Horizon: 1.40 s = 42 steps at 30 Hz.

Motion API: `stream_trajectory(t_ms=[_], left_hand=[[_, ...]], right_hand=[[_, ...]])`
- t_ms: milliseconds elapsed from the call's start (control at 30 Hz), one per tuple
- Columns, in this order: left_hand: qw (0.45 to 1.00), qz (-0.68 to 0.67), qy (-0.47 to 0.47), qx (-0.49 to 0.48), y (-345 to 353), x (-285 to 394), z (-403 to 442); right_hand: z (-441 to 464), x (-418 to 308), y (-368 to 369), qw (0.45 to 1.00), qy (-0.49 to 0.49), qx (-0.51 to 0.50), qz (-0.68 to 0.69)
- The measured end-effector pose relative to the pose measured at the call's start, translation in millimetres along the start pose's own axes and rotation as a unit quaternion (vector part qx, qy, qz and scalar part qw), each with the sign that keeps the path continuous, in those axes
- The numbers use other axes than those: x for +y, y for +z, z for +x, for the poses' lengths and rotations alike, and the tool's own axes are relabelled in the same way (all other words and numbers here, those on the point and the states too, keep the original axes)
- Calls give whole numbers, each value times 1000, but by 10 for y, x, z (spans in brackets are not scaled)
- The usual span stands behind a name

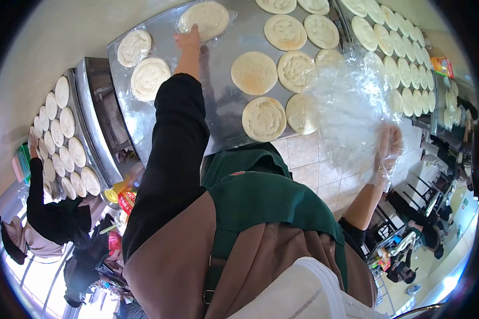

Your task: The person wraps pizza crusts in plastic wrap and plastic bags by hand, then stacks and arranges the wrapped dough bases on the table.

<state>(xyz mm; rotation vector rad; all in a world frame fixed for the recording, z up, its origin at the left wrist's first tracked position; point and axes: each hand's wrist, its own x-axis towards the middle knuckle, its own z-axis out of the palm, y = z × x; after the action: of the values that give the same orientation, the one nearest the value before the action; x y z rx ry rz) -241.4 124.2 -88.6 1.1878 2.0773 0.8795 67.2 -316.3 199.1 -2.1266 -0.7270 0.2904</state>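
Observation:
My left hand (189, 40) reaches to the far side of the metal table (215, 101), its fingers at the near edge of a flat round bread (205, 20) that lies on clear plastic. My right hand (389, 139), inside a clear plastic covering, is closed on a bunch of clear plastic bags (346, 106). The bags hang over the table's right part and partly cover some breads. Between my hands lie several round breads, among them a browned one (254, 73) and a dimpled one (263, 118). Two more breads (150, 78) are left of my left arm.
Many breads stand in rows on a table at the right (404, 69) and on another at the left (64, 143). A co-worker (53, 218) reaches over the left one. Other people (431, 234) are at the far right. A yellow and red packet (126, 199) is at the lower left.

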Motion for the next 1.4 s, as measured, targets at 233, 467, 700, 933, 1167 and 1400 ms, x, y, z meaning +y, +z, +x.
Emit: stream_trajectory(t_ms=[233,467,700,933,1167,1400], left_hand=[[953,-163,-194,-166,363,-31,525],[891,-403,-130,-165,-148,399,-177],[844,-469,-72,-251,-1001,-156,-565],[817,-542,-106,-168,-2378,-803,-615],[875,-441,-197,-37,-1942,-1520,40],[809,-473,-349,32,-2147,-1244,16]], right_hand=[[37,36,75,1000,-12,-10,-25],[154,5,182,999,-31,-29,-16],[272,-236,401,994,-13,-51,98],[332,-382,561,993,-19,-78,83],[232,-511,821,987,-93,-123,52],[162,-672,827,984,-139,-114,7]])
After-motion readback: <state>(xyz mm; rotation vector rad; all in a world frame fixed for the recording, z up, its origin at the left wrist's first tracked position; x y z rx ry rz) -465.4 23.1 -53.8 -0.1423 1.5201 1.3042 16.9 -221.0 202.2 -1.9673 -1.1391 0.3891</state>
